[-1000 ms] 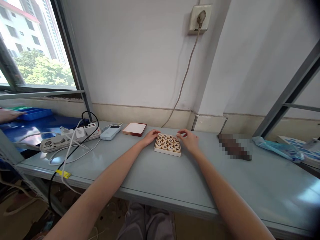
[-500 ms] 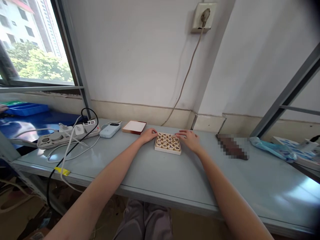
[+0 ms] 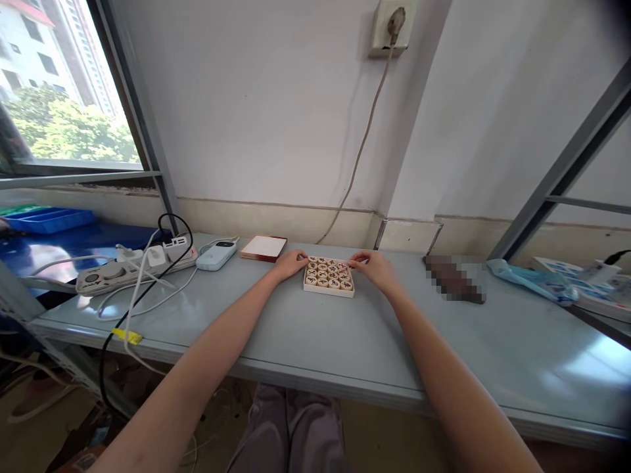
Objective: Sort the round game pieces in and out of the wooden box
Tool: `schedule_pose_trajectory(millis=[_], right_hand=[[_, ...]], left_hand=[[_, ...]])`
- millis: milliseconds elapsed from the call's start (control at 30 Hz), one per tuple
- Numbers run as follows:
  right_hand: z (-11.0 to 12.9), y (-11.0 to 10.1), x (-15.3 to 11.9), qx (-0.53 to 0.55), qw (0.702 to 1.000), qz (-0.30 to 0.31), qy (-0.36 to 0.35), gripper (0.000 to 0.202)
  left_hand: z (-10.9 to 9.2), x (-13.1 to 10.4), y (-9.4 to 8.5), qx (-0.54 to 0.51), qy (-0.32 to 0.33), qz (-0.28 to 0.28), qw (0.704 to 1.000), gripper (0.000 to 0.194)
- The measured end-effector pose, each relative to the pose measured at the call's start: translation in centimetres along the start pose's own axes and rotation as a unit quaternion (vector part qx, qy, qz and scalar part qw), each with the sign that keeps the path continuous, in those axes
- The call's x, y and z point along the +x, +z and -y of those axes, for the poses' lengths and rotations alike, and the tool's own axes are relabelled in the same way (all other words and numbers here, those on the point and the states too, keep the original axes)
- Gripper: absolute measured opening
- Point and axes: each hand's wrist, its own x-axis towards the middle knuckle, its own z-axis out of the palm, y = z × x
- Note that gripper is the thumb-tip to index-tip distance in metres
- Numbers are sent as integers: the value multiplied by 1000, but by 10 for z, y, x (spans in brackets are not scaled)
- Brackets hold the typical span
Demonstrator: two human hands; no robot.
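Left hand point(image 3: 290, 264) and right hand point(image 3: 375, 269) touch the box point(image 3: 328, 291) of character-marked discs point(image 3: 334, 284), grips unclear.

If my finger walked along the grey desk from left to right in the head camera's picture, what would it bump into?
Power strip, pale blue-white device, shallow box lid, left hand, box of Chinese chess pieces, right hand, blurred brown thing, light-blue plastic bag.

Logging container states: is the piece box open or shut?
Open: rows of round pieces show inside the box, between both hands.
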Motion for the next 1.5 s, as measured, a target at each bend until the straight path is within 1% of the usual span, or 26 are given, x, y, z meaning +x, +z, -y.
schedule_pose_trajectory(millis=[67,133,200,267,300,333,367,400,433,500,533,567,633,733,867,967,1033,1100,1167,1233,1300,1400,1467,1500], right_hand=[[-12,0,4,16,999,17,41,20],[-24,3,6,3,997,21,71,21],[-31,7,8,-32,996,-17,79,28],[-33,9,9,-69,993,-78,61,34],[-31,8,9,-82,990,-100,48,34],[-28,6,9,-89,990,-107,36,31],[-25,2,9,-85,992,-93,20,28],[-20,-3,8,-70,996,-59,1,26],[-16,-7,7,-46,999,-2,-22,28],[-7,-14,3,-1,989,113,-90,32],[-3,-16,1,6,981,155,-113,33],[-1,-17,-2,7,974,183,-130,34],[3,-15,-5,-1,969,204,-140,33],[4,-10,-7,1,973,184,-141,31],[6,-11,-5,8,980,161,-115,27],[3,-18,-3,37,985,148,-77,28],[-2,-24,-2,50,990,126,-40,31],[-8,-31,0,14,993,116,17,34],[-12,-36,0,-52,985,146,81,32],[-14,-38,-2,-126,968,168,136,29],[-13,-38,-5,-193,956,144,170,28],[-8,-37,-9,-244,947,106,180,30],[-1,-38,-11,-220,960,94,146,31],[2,-38,-12,-188,972,92,108,32]], left_hand=[[-1,-1,1,2,0,-2,1000,32],[-2,-2,1,9,6,-7,1000,32],[-2,-3,2,18,8,-10,1000,31],[-2,-3,3,24,7,-10,1000,31],[-2,-2,3,25,6,-10,1000,31],[-1,-2,4,26,6,-9,1000,30],[-1,-2,4,26,8,-8,1000,31],[0,-1,5,26,10,-8,1000,31],[0,-1,5,27,15,-6,1000,31],[0,-1,6,26,21,-10,999,32],[0,-1,6,25,21,-13,999,32],[0,-2,6,25,19,-15,999,32],[-1,-3,6,25,14,-16,999,32],[-1,-3,5,27,21,-13,999,33],[0,-3,5,31,27,-12,999,33],[0,-3,6,35,22,-11,999,32],[-1,-3,6,40,19,-10,999,32],[-1,-3,6,46,17,-10,999,31],[-2,-3,6,49,19,-10,999,31],[-1,-2,6,50,21,-8,999,31],[-1,-2,6,52,21,-5,998,31],[-1,-2,5,56,20,-6,998,31],[-1,-3,5,55,21,-8,998,31],[-2,-3,5,54,23,-8,998,31]])
